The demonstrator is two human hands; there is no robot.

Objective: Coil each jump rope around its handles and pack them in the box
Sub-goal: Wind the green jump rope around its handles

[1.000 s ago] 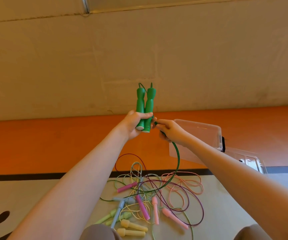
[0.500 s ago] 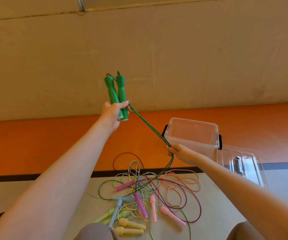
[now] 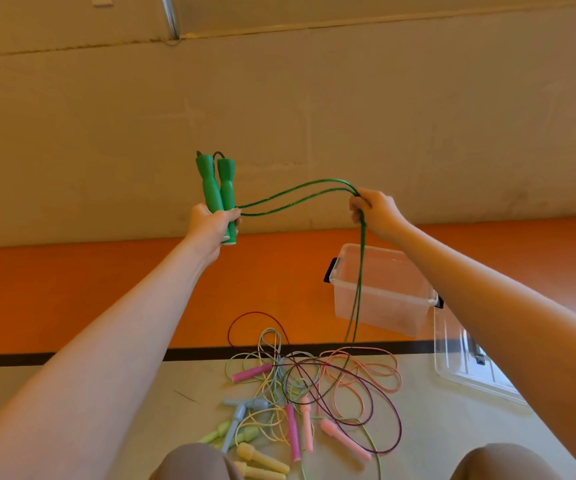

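Note:
My left hand [image 3: 213, 224] grips the two green handles [image 3: 218, 192] side by side, upright, raised in front of the wall. A doubled green rope [image 3: 293, 195] arcs from the handles to my right hand [image 3: 375, 211], which pinches it at about the same height. From there the rope hangs down past the clear plastic box [image 3: 382, 292] to the floor. The box stands open on the orange strip.
A tangle of jump ropes [image 3: 300, 393] lies on the floor between my knees: pink, magenta, blue, yellow and pale green handles with looping cords. The box's clear lid [image 3: 466, 368] lies flat to the right of the box.
My right hand rose from beside the box to handle height, pulling the green rope up into an arc. My left hand with the handles shifted right and lower in view.

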